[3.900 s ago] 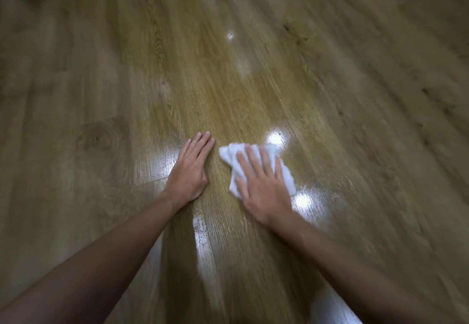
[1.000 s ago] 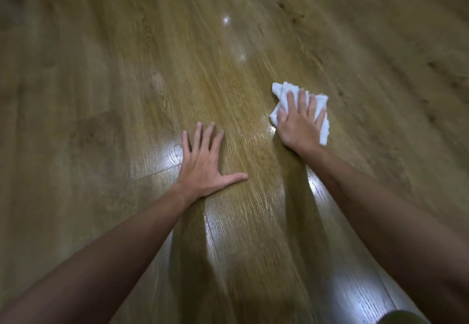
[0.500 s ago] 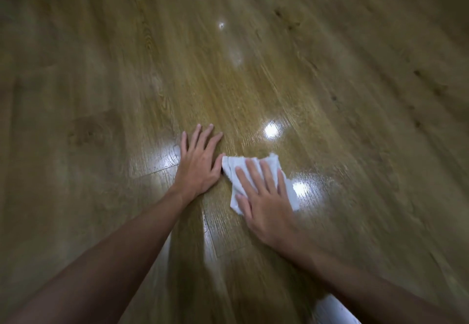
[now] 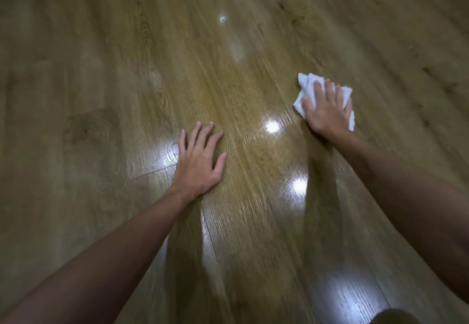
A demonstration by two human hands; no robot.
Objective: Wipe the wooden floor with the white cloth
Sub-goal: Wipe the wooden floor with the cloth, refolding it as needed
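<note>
Cloth (image 4: 308, 87) sits under my right hand (image 4: 326, 110), up and to the right of centre in the head view, and that is the relation everything turns on: it is already pinned beneath that hand, while my left hand (image 4: 199, 157) lies well apart from it, lower and toward the middle. The right hand's fingers are stretched out flat over the bunched white fabric, pressing it to the floor (image 4: 106, 75) rather than curling round it; corners of the cloth stick out past the fingertips on the far side and by the little finger. The bundle's longer run goes roughly from upper left to lower right, across the line of my forearm. My left hand is spread wide, palm down on bare boards, holding nothing, and I judge it is only bracing me. So the right arm does the wiping, and the next stroke, as I read it, would sweep back toward the left hand across the glossy strip between them. The floor is wood-grain plank, the boards running away from me with a seam just by the left wrist, and bright lamp glare (image 4: 272, 127) shines between the two hands, with more patches nearer me. Of the room itself I can see nothing beyond flooring; a dark rounded shape at the bottom right edge I cannot identify.
</note>
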